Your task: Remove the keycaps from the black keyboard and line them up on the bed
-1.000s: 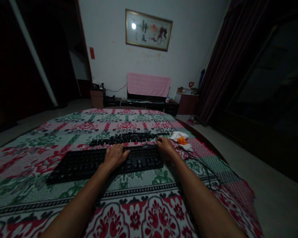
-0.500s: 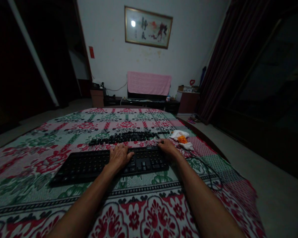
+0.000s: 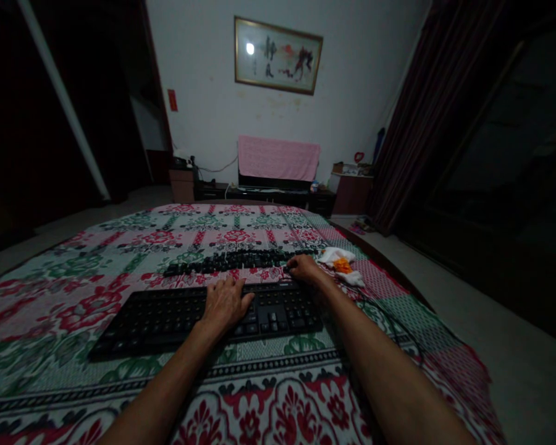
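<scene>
A black keyboard (image 3: 271, 309) lies on the patterned cloth, many of its key positions bare of caps and some caps in place at the right. My left hand (image 3: 225, 303) rests flat on the keyboard's middle, fingers stretched out. Beyond the keyboard, loose black keycaps (image 3: 245, 258) are strewn in a long band. At the right end of that band is my right hand (image 3: 303, 269), with thumb and fingertips pinched together on a small dark keycap (image 3: 287, 269), mostly hidden by the fingers.
A white and orange cloth (image 3: 341, 264) lies right of the keycaps. The keyboard's black cable (image 3: 398, 321) curls along the right side of the patterned cloth (image 3: 236, 235). Across the room stands a low cabinet with a screen under a pink towel (image 3: 278, 157).
My right hand has shifted slightly left, to the edge of the keycap band. My left hand stays on the keyboard. The view has tilted a little.
</scene>
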{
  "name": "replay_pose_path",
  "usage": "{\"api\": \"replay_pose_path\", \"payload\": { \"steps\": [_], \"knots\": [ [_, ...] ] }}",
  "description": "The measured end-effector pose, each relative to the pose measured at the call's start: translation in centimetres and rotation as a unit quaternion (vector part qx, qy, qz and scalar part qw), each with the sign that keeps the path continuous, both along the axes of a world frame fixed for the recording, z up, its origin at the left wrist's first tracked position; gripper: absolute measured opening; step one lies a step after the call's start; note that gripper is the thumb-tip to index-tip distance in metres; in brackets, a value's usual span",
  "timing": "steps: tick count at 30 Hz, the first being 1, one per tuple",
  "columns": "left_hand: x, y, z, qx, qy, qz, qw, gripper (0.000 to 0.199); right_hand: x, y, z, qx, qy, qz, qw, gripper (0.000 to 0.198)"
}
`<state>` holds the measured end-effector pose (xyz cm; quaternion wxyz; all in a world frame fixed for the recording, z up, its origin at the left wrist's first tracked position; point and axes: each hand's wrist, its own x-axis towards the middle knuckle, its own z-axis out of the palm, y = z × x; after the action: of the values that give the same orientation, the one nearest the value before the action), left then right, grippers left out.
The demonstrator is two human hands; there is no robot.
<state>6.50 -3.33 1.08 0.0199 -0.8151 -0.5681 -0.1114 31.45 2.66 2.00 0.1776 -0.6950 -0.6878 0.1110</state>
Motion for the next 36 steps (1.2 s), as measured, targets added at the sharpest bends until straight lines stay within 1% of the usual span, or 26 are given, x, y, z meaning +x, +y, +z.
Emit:
{"api": "replay_pose_path", "payload": {
  "steps": [4, 8, 18, 24, 28, 36],
  "knots": [
    [0.0, -0.1, 0.0, 0.014, -0.001, -0.001, 1.0, 0.046, 0.2, 0.3, -0.5, -0.002, -0.005, 0.003, 1.0, 0.027],
    [0.0, -0.1, 0.0, 0.01, -0.006, -0.001, 1.0, 0.046, 0.6, 0.2, -0.7, -0.006, -0.007, 0.008, 1.0, 0.029],
    [0.0, 0.0, 0.0, 0.008, 0.005, -0.001, 1.0, 0.047, 1.0, -0.3, -0.7, -0.003, 0.003, 0.035, 0.999, 0.034],
    [0.1, 0.0, 0.0, 0.006, 0.015, 0.004, 1.0, 0.047, 1.1, 0.0, -0.9, 0.0, -0.015, 0.038, 0.999, 0.033],
    [0.1, -0.1, 0.0, 0.002, 0.023, 0.008, 1.0, 0.047, 1.1, -0.2, -1.0, 0.008, -0.005, 0.04, 0.999, 0.036],
    [0.1, 0.0, 0.1, 0.008, 0.023, 0.005, 1.0, 0.048, 1.2, -0.5, -0.9, 0.01, 0.012, 0.028, 0.999, 0.033]
  ]
}}
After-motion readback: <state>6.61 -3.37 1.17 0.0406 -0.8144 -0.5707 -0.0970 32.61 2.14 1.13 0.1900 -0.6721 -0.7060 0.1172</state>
